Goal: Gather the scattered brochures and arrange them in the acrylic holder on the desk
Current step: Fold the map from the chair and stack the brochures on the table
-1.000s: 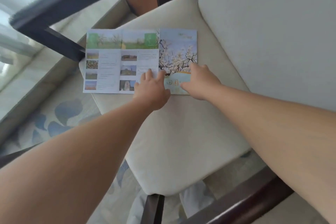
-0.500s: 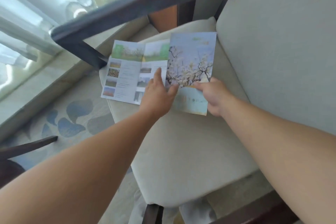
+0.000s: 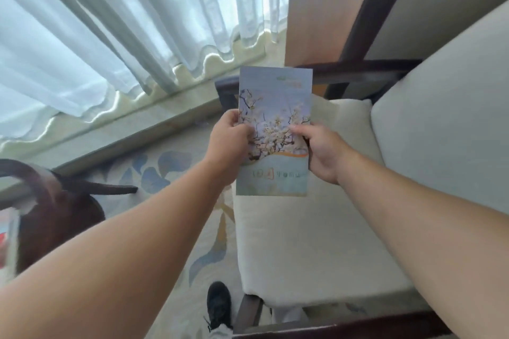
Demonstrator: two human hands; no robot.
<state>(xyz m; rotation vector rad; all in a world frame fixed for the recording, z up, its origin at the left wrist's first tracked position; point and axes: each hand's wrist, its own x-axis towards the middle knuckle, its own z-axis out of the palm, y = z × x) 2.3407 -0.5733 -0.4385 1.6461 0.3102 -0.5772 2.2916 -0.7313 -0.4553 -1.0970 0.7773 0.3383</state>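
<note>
Between the left hand [image 3: 228, 143] and the right hand [image 3: 322, 151], a brochure [image 3: 275, 102] with white blossoms on a pale blue cover is held up in the air. Each hand pinches one side edge, thumb on the cover and fingers curled behind. Below the hands lies the cream seat cushion [image 3: 303, 242] of a dark-framed armchair, sheer white curtains [image 3: 110, 22] hang to their upper left, and a black shoe [image 3: 219, 303] stands on the patterned carpet [image 3: 165, 162] under the left forearm.
</note>
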